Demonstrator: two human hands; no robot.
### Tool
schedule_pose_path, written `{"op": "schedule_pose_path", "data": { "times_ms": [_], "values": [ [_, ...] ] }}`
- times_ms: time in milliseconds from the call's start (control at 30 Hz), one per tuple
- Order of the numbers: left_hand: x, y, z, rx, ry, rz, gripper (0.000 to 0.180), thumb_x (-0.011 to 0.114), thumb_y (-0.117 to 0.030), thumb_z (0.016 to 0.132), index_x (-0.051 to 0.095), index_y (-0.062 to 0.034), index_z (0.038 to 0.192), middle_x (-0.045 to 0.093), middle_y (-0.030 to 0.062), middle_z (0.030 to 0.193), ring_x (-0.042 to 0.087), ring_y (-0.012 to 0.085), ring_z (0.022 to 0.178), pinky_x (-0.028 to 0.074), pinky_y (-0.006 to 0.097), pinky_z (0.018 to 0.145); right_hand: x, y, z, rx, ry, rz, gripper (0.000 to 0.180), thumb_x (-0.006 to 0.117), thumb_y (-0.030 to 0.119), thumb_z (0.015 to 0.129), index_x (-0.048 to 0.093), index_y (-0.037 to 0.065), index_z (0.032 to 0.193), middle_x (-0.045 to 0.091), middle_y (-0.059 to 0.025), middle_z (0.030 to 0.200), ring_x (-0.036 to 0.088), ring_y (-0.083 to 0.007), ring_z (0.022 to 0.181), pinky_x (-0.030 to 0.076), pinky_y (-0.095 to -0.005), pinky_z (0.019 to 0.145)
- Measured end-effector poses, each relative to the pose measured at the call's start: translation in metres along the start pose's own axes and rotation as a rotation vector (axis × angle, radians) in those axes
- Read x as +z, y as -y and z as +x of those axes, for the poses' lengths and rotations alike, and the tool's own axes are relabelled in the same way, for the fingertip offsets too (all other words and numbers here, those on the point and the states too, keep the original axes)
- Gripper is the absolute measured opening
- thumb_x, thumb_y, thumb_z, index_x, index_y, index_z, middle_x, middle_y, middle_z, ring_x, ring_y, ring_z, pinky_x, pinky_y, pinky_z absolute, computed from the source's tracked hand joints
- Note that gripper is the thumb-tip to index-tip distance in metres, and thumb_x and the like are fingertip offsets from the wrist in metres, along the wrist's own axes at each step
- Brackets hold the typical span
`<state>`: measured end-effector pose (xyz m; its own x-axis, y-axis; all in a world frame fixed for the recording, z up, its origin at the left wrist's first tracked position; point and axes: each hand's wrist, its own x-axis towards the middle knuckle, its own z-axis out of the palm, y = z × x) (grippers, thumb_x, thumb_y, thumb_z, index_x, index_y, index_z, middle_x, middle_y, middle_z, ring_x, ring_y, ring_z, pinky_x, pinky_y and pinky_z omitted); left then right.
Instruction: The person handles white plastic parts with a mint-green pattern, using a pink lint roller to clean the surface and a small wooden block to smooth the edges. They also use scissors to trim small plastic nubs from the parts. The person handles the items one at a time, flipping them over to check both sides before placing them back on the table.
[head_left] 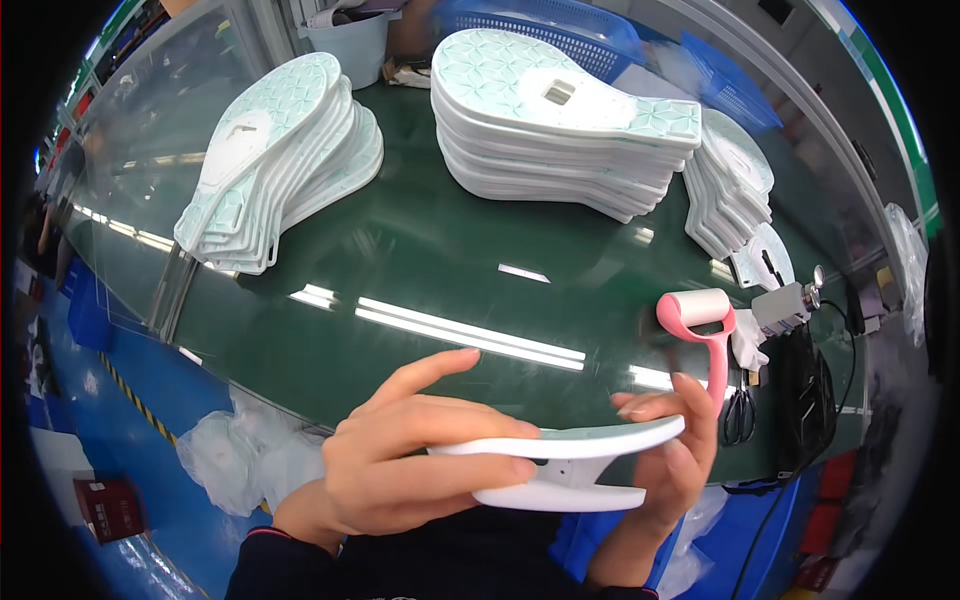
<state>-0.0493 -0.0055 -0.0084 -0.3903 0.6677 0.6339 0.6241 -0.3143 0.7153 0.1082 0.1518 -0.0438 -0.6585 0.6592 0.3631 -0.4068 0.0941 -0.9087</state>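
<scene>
Both hands hold a white plastic part at the near edge of the green table, seen nearly edge-on. It has a pale mint upper face, a curved outline and an opening between its upper and lower walls. My left hand grips its left end between the fingers, with the index finger raised off it. At the right end, my right hand has its fingers curled around the upper rim, partly hidden behind the part. Just beyond that hand lies a pink-handled roller with a white cylinder.
Nested stacks of white, mint-patterned paddle-shaped shells stand at the left, centre back and right. Black scissors and a grey metal device with a cable sit at right. Blue baskets stand behind; plastic bags lie lower left.
</scene>
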Motion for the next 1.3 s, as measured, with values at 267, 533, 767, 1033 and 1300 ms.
{"op": "schedule_pose_path", "data": {
  "times_ms": [267,533,767,1033,1300],
  "values": [
    [-0.007,-0.011,0.003,0.091,0.104,0.058,0.008,0.055,-0.009,0.079,0.061,-0.0118,0.074,0.062,0.0088,0.083,0.062,0.0177,0.071,0.028,0.052,0.098,0.024,0.039,0.014,-0.361,0.213,-0.632,0.047,0.076,0.032,0.057,0.063,0.005,0.093,0.062,-0.0054,0.088,0.059,-0.0232,0.085,0.044,-0.0398,0.080],
    [-0.004,-0.008,-0.001,0.183,0.069,0.108,0.005,0.061,-0.011,0.074,0.061,-0.0157,0.073,0.061,0.0071,0.082,0.061,0.0147,0.071,0.022,0.057,0.099,0.024,0.049,0.018,-0.374,0.399,-0.715,0.037,0.072,0.018,0.062,0.064,0.011,0.097,0.062,0.0019,0.095,0.057,-0.0174,0.091,0.043,-0.0365,0.082],
    [-0.003,-0.008,-0.002,0.165,0.071,0.110,0.005,0.062,-0.011,0.074,0.060,-0.0150,0.071,0.061,0.0063,0.079,0.061,0.0145,0.068,0.025,0.054,0.098,0.023,0.043,0.018,-0.356,0.398,-0.653,0.036,0.072,0.015,0.062,0.063,0.010,0.097,0.062,0.0021,0.094,0.057,-0.0165,0.091,0.044,-0.0363,0.082],
    [-0.005,-0.010,-0.003,0.072,0.074,0.108,0.003,0.063,-0.009,0.073,0.060,-0.0105,0.072,0.062,0.0106,0.079,0.061,0.0178,0.066,0.045,0.043,0.084,0.027,0.035,0.017,-0.264,0.251,-0.408,0.031,0.070,0.018,0.066,0.064,0.002,0.092,0.065,-0.0061,0.086,0.061,-0.0201,0.082,0.046,-0.0368,0.078],
    [-0.008,0.001,-0.005,0.071,0.179,-0.134,0.023,0.069,-0.001,0.065,0.065,-0.0058,0.087,0.063,0.0145,0.091,0.064,0.0213,0.066,0.052,0.024,0.054,0.030,0.034,0.009,-0.096,0.000,-0.246,0.022,0.066,0.010,0.071,0.063,-0.005,0.088,0.065,-0.0141,0.075,0.064,-0.0222,0.066,0.051,-0.0287,0.063]
  ]
}}
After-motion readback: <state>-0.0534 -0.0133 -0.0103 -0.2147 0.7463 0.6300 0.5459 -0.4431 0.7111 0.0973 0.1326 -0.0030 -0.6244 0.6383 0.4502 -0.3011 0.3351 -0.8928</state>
